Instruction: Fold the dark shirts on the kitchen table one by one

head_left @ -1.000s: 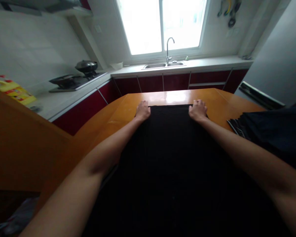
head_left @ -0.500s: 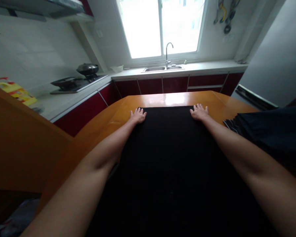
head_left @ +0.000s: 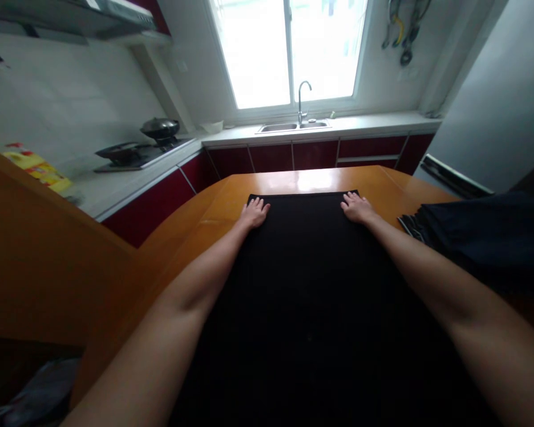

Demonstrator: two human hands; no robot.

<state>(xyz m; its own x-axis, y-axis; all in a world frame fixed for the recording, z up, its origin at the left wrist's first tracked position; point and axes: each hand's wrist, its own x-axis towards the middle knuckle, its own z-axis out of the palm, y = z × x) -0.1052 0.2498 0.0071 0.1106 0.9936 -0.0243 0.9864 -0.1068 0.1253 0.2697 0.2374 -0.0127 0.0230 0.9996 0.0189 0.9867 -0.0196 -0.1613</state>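
A black cloth (head_left: 307, 267) lies flat over the wooden table (head_left: 204, 207), its straight far edge running across near the table's far side. My left hand (head_left: 255, 213) rests on the cloth near its far left corner, fingers spread and flat. Near the far right corner, my right hand (head_left: 356, 207) lies on the cloth with its fingers stretched out too. Neither hand grips anything. The cloth's near part blends into dark at the bottom, so I cannot tell where it ends.
A stack of folded dark fabric (head_left: 485, 231) sits on the table's right side. Behind are a sink (head_left: 285, 126) under the window and a stove with pans (head_left: 160, 127) at left. A fridge (head_left: 493, 112) stands right; a yellow jug (head_left: 40, 169) is at far left.
My left hand has slid slightly nearer and to the right on the cloth, uncovering more of its far left corner. My right hand has shifted slightly nearer, baring the far right corner.
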